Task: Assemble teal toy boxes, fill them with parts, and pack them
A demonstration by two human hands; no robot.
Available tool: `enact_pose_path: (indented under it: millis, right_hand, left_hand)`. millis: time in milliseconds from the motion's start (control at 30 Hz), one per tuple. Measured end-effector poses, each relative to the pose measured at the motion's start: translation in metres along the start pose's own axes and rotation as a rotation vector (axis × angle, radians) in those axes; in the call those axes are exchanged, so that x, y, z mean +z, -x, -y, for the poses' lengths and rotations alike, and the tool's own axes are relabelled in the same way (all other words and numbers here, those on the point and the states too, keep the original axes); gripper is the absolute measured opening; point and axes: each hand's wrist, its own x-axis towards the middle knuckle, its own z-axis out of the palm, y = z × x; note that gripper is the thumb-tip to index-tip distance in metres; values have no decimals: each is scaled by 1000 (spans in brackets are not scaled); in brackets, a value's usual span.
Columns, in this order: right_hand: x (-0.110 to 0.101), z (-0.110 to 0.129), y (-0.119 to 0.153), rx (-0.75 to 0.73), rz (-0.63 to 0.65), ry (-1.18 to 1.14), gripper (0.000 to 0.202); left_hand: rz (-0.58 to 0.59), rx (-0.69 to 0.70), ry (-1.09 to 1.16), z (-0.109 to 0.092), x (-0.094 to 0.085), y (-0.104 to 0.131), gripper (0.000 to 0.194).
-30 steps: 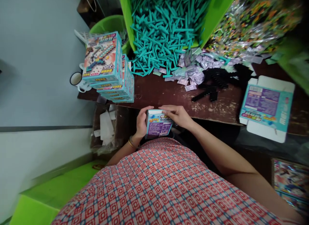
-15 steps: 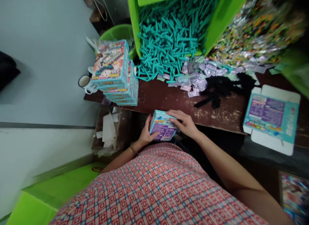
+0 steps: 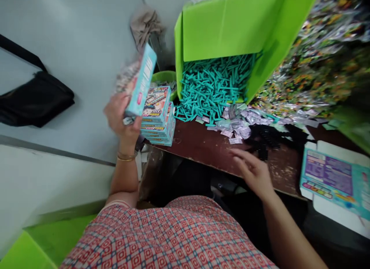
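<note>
My left hand (image 3: 120, 116) grips a light-blue printed box (image 3: 143, 82), raised and tilted on edge beside a stack of similar boxes (image 3: 157, 115) at the table's left end. The box's far face is smeared by motion. Over the front part of the brown table (image 3: 199, 145), my right hand (image 3: 254, 170) holds nothing, its fingers stretched out and apart. Closest to it are black ridged plastic parts (image 3: 263, 136) and a heap of small lilac and green packets (image 3: 239, 120).
A green bin (image 3: 222, 34) behind the table spills teal sticks (image 3: 214, 86). Clear bags with orange and green pieces (image 3: 312, 80) fill the back right. A flattened carton (image 3: 329, 172) lies at the right edge. Another green bin (image 3: 54, 234) stands lower left. A black bag (image 3: 37, 99) hangs left.
My left hand has carried the box from in front of my body up and left to the stack. My right hand has let go of it and moved right. The view has shifted.
</note>
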Motion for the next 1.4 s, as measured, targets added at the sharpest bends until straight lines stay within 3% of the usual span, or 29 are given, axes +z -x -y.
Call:
enact_pose_path:
  millis: [100, 200, 267, 367, 467, 533, 600, 667, 800, 867, 933, 1033, 1100, 1200, 1267, 1300, 1333, 1400]
  right_hand:
    - [9, -28, 31, -61, 188, 81, 34]
    - [-3, -53, 54, -71, 287, 165, 36]
    - [-25, -69, 60, -63, 241, 283, 37]
    - [-65, -95, 62, 49, 37, 612, 40]
    - [-89, -117, 70, 340, -102, 944, 67]
    - [-93, -127, 81, 483, -49, 1030, 77]
    - [-92, -133, 93, 486, 47, 1024, 65]
    - [-91, -134, 102, 421, 79, 1006, 55]
    - [-97, -128, 115, 410, -66, 1016, 48]
    - [-99, -126, 120, 426, -85, 1037, 53]
    - [-101, -126, 126, 426, -18, 1061, 66]
    - [-116, -127, 131, 416, 16, 1030, 53]
    - [-139, -125, 129, 395, -161, 978, 50]
    - [-171, -108, 117, 320, -678, 943, 48]
    - [-165, -87, 103, 236, -899, 930, 44]
    - [-150, -74, 96, 178, -902, 918, 41]
    - [-127, -61, 90, 97, -833, 892, 38]
    - [-65, -34, 83, -138, -551, 769, 36]
  left_hand:
    - [141, 127, -270, 17, 23, -17, 62]
    - [207, 174, -407, 31, 36, -13, 59]
    - [178, 205, -398, 39, 35, -12, 58]
    - [142, 276, -379, 42, 29, -14, 62]
    - [-23, 424, -368, 30, 28, -7, 59]
    - [-151, 487, -277, 13, 36, 9, 51]
    - [-174, 453, -81, -9, 54, 36, 45]
    - [-16, 340, 151, -33, 83, 71, 35]
    - [621, 19, 470, -77, 150, 140, 17]
    - [856, -73, 589, -92, 175, 165, 18]
    - [1017, -138, 669, -100, 191, 180, 20]
    - [1139, -218, 703, -100, 203, 189, 25]
    - [1164, -253, 699, -98, 206, 188, 27]
    - [1176, -301, 708, -100, 206, 183, 30]
    - [1162, -361, 770, -107, 206, 180, 37]
    - [1136, -404, 838, -111, 206, 180, 45]
    - [1089, -458, 925, -115, 206, 179, 56]
    - [909, -613, 1079, -121, 210, 180, 78]
